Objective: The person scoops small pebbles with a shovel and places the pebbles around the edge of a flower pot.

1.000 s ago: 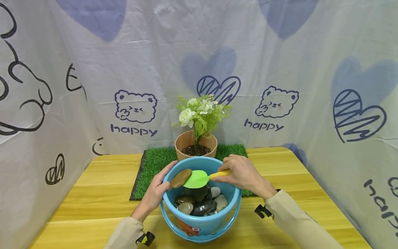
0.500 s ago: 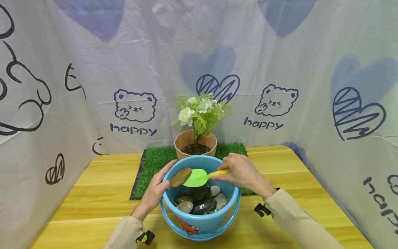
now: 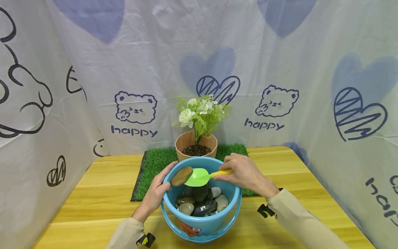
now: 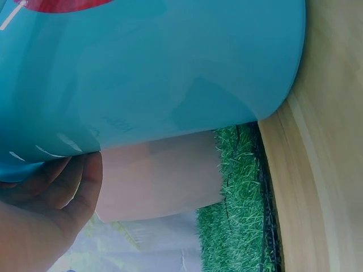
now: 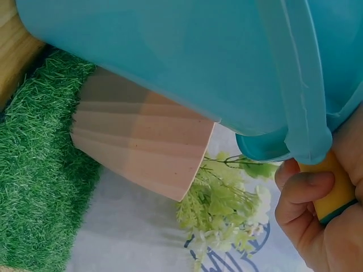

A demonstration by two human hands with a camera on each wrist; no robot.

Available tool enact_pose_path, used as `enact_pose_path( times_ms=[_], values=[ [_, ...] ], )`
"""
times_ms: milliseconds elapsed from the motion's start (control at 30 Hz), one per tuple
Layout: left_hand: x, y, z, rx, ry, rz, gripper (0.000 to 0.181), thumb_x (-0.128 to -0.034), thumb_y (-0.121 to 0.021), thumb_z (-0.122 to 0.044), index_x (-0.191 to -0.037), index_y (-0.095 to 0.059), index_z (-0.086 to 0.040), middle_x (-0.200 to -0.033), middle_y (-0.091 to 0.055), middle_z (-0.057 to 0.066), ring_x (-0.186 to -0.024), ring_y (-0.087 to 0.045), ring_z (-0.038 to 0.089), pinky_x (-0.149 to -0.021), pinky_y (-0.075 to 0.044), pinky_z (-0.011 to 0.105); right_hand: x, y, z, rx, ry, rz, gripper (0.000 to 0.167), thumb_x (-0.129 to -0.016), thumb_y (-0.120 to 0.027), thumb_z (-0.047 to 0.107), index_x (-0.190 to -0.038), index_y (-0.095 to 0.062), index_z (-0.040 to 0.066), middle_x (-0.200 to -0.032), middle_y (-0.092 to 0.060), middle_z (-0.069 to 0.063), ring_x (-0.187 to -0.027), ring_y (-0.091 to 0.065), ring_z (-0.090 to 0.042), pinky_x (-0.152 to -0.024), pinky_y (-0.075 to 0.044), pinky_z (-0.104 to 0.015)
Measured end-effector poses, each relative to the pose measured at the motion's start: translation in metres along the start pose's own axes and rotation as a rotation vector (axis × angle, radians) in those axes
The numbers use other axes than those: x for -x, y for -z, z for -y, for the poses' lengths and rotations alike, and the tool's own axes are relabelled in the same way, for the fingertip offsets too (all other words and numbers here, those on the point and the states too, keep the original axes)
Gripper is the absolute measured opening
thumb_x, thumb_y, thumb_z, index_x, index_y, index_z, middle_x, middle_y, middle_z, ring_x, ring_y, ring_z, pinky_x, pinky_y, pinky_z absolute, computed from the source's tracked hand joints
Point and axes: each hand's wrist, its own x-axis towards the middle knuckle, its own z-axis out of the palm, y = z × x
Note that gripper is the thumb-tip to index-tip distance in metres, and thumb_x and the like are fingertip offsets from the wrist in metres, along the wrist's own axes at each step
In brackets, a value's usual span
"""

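Note:
A blue bucket (image 3: 202, 224) holds several stones, among them a glossy black stone (image 3: 205, 208). My left hand (image 3: 155, 190) grips its left rim, fingers outside against the wall in the left wrist view. My right hand (image 3: 244, 173) holds the yellow handle (image 3: 221, 173) of a small shovel, seen also as a yellow grip (image 5: 334, 190) in the right wrist view. The shovel's green blade (image 3: 197, 177) lies over the bucket's opening, its tip against a brown oval stone (image 3: 182, 176) near the left inner wall. What supports that stone cannot be told.
Behind the bucket a pinkish pot (image 3: 183, 141) with white flowers (image 3: 186, 117) stands on a green turf mat (image 3: 152, 166). The bucket's handle (image 3: 231, 221) hangs down at the front. A printed curtain (image 3: 174, 52) surrounds the wooden table (image 3: 93, 193).
The shovel blade has shifted very slightly to the right, and the brown stone has moved slightly with it. Both hands keep their holds.

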Motion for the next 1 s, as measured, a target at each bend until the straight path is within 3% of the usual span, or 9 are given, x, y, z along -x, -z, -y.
enact_pose_path(
  times_ms=[467,700,1000],
  values=[
    [0.001,-0.003,-0.001,0.041,0.002,-0.018,0.075,-0.0773,-0.039,0.000,-0.152,-0.036,-0.010,-0.144,-0.049,0.019,-0.108,-0.056,0.030,-0.076,-0.050,0.034,0.005,0.006,-0.003,-0.026,0.003,-0.035,0.029,-0.079,-0.077,0.045,-0.093,-0.081,0.020,-0.071,-0.052,0.014,-0.062,-0.040,-0.001,-0.057,-0.035,-0.018],
    [0.003,-0.003,0.000,0.076,0.013,-0.016,0.075,-0.0780,-0.039,-0.001,-0.152,-0.036,-0.014,-0.145,-0.049,0.019,-0.123,-0.055,0.039,-0.085,-0.054,0.036,0.010,0.010,-0.010,-0.071,-0.004,-0.048,0.026,-0.078,-0.078,0.041,-0.091,-0.081,0.019,-0.073,-0.059,0.013,-0.060,-0.045,0.003,-0.055,-0.040,-0.016],
    [0.004,-0.004,0.000,0.087,0.020,-0.026,0.076,-0.0769,-0.039,-0.002,-0.152,-0.036,-0.015,-0.147,-0.047,0.019,-0.126,-0.054,0.041,-0.089,-0.054,0.044,0.012,0.015,-0.020,-0.133,-0.010,-0.066,0.025,-0.079,-0.078,0.039,-0.092,-0.081,0.018,-0.079,-0.072,0.008,-0.062,-0.057,0.003,-0.055,-0.046,-0.016]
  ],
)
